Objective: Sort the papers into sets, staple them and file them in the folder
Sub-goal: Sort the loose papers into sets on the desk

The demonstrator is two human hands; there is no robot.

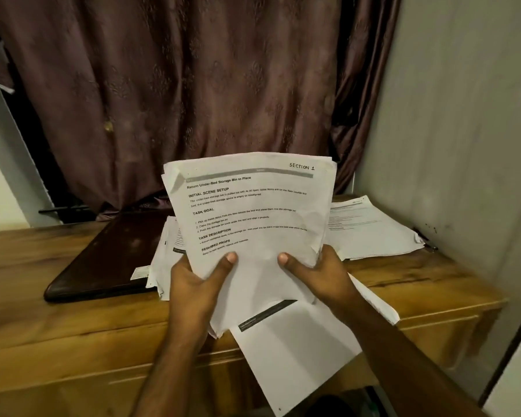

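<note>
Held sheaf [250, 212] hides middle of desk pile [163, 260] and folder's [103, 254] right edge. Lower-frame sheet [295, 350] cut off at bottom. Far-right stack's [370, 227] print too small to read.

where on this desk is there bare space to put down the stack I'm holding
Bare wood shows along the near left of the brown wooden desk, in front of the dark closed folder. A narrower strip lies at the right edge, below the white paper pile by the wall. The middle is crowded: loose white sheets overhang the front edge under both hands.
</note>
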